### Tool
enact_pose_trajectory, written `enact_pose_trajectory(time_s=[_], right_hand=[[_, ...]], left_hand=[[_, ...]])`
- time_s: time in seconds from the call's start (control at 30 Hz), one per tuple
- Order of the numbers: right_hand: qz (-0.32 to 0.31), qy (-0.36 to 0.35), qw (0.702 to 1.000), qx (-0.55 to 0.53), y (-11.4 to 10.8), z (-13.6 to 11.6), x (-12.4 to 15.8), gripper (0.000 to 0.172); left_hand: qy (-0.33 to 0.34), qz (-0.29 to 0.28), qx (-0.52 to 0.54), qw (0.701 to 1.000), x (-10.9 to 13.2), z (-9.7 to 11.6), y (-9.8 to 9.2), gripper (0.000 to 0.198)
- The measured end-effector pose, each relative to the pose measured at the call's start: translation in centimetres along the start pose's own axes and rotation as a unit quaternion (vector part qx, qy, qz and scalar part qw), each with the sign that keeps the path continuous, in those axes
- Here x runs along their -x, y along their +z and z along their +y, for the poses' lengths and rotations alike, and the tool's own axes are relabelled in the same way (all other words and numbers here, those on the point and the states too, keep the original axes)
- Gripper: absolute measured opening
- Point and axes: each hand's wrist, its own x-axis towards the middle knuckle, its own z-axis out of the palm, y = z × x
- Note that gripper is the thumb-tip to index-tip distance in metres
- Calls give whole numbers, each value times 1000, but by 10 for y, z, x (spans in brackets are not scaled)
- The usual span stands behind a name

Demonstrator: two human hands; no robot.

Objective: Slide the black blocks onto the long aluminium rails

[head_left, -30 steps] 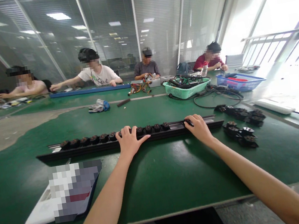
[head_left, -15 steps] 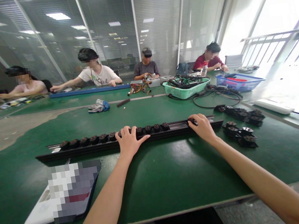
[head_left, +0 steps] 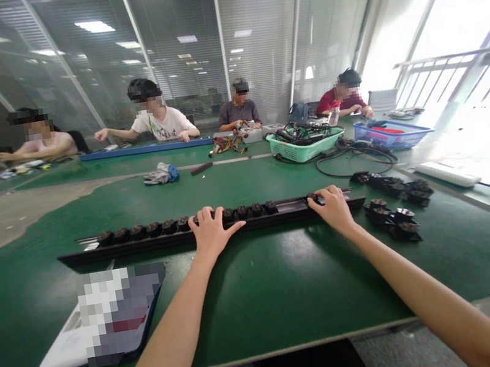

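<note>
Glass partition and ceiling lights back the station; several co-workers sit along the far side of the green bench. Long black rail lies crosswise on the bench, in front of the wearer, carrying a row of round black units along its channel. Left hand rests over the middle of the rail, fingers and thumb spread wide. Right hand is at the rail's right portion, thumb and fingers narrowed on a small black part, mostly hidden by the fingers; a bare stretch of channel separates it from the row. Loose black pieces lie just beyond the rail's right end. White device, partly pixelated, sits front left. Green basket with dark cables and blue basket stand farther back, right.
</note>
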Motion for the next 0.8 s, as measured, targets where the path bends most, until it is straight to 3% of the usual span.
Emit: enact_pose_trajectory(time_s=[0.53, 0.8], right_hand=[[-3, -53, 999, 4, 0, 0, -4, 27], [-4, -31, 1000, 4, -3, -3, -3, 28]], left_hand=[[-4, -8, 5, 1000, 0, 0, -1, 84], [-10, -13, 8, 1000, 0, 1, -2, 84]])
